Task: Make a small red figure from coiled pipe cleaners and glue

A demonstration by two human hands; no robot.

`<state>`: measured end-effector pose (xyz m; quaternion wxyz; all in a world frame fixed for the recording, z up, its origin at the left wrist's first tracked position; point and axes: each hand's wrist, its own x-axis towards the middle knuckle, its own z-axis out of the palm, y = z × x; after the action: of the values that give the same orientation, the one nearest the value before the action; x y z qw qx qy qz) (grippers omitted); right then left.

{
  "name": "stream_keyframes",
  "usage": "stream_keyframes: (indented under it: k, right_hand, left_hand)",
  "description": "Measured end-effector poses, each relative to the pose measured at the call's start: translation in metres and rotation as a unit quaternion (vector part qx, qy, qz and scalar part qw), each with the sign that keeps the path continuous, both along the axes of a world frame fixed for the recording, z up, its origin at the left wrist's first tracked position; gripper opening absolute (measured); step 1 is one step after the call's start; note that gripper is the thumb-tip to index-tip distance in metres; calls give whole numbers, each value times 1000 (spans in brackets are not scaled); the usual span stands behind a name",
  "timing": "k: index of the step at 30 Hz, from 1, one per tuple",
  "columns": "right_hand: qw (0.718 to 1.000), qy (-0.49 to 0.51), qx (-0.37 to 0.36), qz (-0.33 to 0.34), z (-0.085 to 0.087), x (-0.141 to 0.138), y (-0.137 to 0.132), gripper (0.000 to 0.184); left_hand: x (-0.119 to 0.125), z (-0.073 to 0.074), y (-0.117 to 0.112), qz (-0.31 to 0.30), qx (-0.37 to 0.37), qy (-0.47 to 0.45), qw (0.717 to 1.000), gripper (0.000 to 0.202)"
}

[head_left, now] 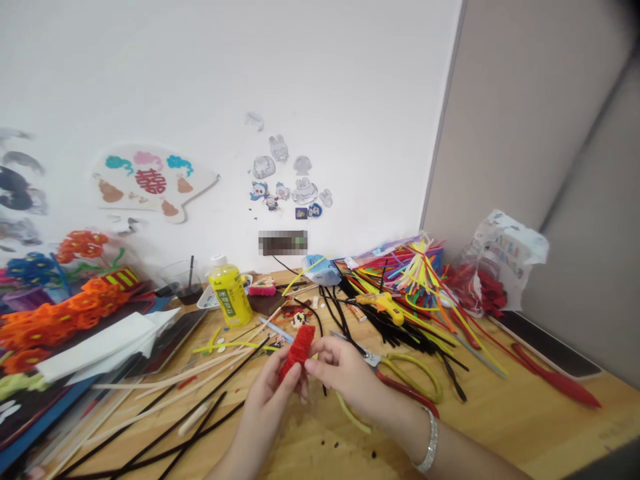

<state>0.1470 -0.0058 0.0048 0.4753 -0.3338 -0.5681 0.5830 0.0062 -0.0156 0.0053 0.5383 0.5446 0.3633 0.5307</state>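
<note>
Tilted red chenille coil (299, 352) held between left grip (267, 400) and right grip (340, 373), both nearly closed, fingers pressed against the fuzzy stems, above the near part of wooden bench (525, 427). Just right of right grip, yellow-handled scissors (407, 377) lying on the bench. Farther away, yellow glue gun (383, 307) among black pipe cleaners (400, 330). Silver bangle (429, 440) around the right wrist.

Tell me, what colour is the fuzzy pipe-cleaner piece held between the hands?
Bright red, and the head view shows it best: the fuzzy pipe-cleaner piece.
</note>
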Motion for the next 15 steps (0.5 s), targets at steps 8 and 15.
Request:
stream_keyframes:
  k: [8,15]
  right_hand:
    - [999,-18,13,-23,7,-1,-7,21]
    - [981,-136,128,-56,15,-4,-21,11]
  left_hand:
    - [1,0,-4,-33,-46,-88,994,28]
    - [-2,-1,-3,2,-25,-54,998,32]
